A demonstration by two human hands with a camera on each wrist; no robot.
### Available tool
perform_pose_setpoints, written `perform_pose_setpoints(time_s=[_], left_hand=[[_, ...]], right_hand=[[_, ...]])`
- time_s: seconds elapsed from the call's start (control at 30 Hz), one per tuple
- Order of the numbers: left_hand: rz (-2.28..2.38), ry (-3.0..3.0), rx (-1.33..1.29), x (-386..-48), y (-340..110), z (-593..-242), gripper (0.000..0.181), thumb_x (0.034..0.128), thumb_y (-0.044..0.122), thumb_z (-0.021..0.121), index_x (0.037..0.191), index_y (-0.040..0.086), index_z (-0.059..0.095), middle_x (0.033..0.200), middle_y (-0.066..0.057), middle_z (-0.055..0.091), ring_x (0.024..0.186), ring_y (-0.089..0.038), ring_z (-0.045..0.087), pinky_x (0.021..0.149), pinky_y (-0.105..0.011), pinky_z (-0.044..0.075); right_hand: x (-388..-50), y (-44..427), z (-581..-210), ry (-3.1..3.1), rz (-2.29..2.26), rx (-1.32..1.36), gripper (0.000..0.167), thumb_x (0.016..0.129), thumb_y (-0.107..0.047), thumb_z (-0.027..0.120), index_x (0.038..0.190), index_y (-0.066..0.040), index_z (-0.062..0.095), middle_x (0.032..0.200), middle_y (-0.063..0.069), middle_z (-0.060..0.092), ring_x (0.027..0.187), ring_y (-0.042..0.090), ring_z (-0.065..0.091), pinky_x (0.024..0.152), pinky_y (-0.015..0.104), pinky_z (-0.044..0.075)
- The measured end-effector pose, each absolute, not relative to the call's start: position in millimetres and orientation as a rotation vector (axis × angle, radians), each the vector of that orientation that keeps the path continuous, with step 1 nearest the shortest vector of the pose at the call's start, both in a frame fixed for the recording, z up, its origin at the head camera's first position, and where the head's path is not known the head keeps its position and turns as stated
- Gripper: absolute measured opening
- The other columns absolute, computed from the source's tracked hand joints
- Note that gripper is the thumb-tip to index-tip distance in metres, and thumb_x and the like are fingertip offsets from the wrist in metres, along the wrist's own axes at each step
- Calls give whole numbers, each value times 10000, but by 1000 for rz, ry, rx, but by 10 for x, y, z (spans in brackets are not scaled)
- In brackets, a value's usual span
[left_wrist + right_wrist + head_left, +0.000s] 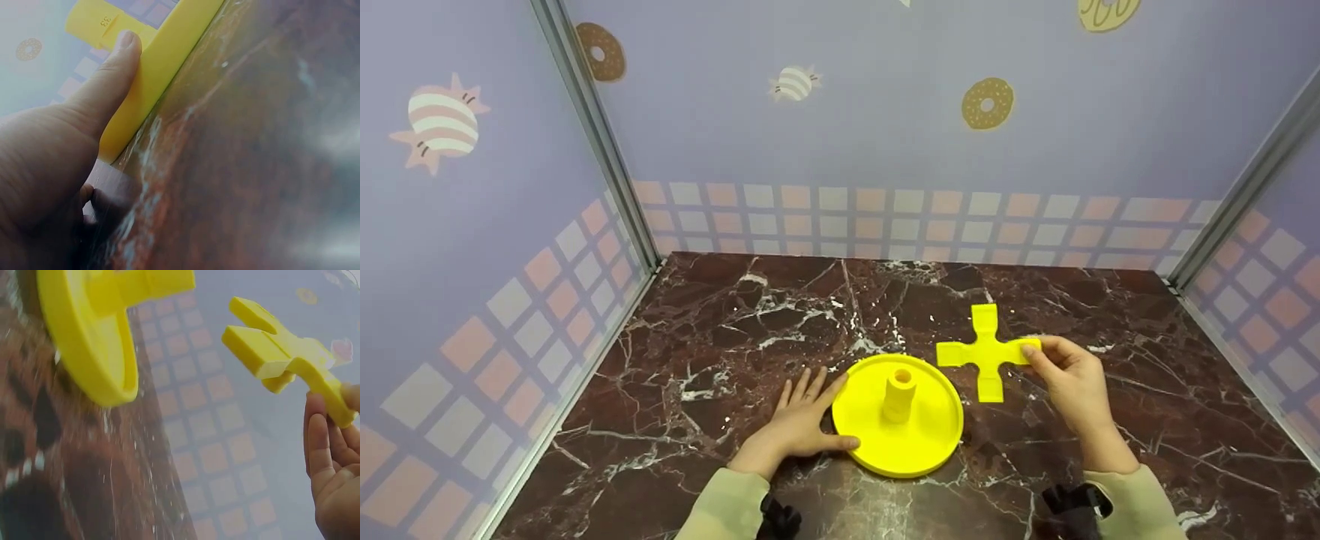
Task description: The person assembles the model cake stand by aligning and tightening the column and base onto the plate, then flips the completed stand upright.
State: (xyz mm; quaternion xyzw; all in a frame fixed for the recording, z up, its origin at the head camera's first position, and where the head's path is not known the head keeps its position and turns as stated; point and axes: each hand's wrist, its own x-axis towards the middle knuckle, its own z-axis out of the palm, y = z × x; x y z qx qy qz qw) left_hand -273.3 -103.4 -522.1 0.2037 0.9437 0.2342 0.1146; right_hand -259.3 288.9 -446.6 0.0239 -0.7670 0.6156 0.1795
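A round yellow dish (870,442) with a raised rim and a hollow upright post (898,397) in its middle stands on the table. The left hand (802,424) lies at its left side, fingers spread, thumb on the rim; the left wrist view shows the thumb (115,79) against the dish's yellow wall (163,67). A yellow four-armed cross (986,351) is held up by the right hand (1076,379), which pinches the end of one arm. In the right wrist view the cross (292,349) is raised off the table, apart from the dish (73,332).
The dark red marbled table (720,330) carries small white specks behind the dish. Patterned panels stand around it: a back wall (877,135), a left wall (510,225) and a right wall (1282,262), with metal posts at the corners.
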Motion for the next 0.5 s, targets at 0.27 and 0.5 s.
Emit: perform_pose_setpoints(time_s=[0.27, 0.5], left_hand=[[680, 2777, 607, -2730, -1029, -5228, 1120, 815, 734, 705, 1671, 259, 159, 1739, -178, 58, 1608, -440, -13, 1291, -645, -27], [679, 2774, 590, -2736, -1029, -5234, 1128, 810, 742, 704, 1671, 273, 148, 1744, -163, 55, 1612, -428, -13, 1297, -631, -23]], right_hand=[[-2635, 2688, -4445, -2181, 1800, 186, 303, 988, -13, 656, 1283, 54, 672, 912, -47, 724, 804, 145, 724, 773, 310, 655], [-2672, 2493, -4369, -2159, 1912, 174, 258, 986, 50, 618, 1225, 134, 668, 952, -67, 742, 829, 119, 738, 748, 322, 660]])
